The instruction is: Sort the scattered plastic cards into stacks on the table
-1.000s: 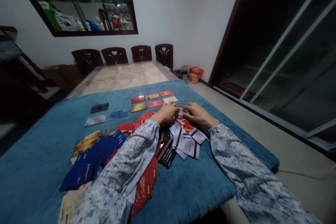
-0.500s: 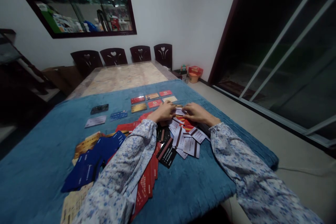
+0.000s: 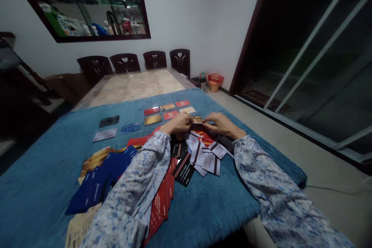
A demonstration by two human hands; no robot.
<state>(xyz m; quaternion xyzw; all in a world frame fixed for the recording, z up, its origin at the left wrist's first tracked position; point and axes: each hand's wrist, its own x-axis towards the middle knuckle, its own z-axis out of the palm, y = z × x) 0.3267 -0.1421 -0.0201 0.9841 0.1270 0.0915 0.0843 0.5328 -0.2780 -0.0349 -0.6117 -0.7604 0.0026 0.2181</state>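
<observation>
My left hand (image 3: 178, 123) and my right hand (image 3: 220, 124) face each other over a heap of plastic cards. Between their fingertips is a dark-edged card (image 3: 197, 126), gripped at both ends and tilted up. A gold card (image 3: 197, 119) shows just behind it. Under and in front of my hands lie white cards with dark stripes (image 3: 211, 162), red-and-yellow cards (image 3: 208, 138) and black cards (image 3: 183, 169). Red cards (image 3: 162, 197) are fanned out beside and under my left sleeve, which hides part of them.
Blue cards (image 3: 90, 190) and gold cards (image 3: 94, 161) lie left of my left arm. Farther back, single cards rest in rows, among them a red card (image 3: 152, 111), a white card (image 3: 104, 135) and a black card (image 3: 109, 121). A blue cloth (image 3: 226, 209) covers the table's near part.
A dark-edged card now stands tilted between my fingertips, where pale striped cards showed before. The gold card behind is more visible. My hands have hardly shifted.
</observation>
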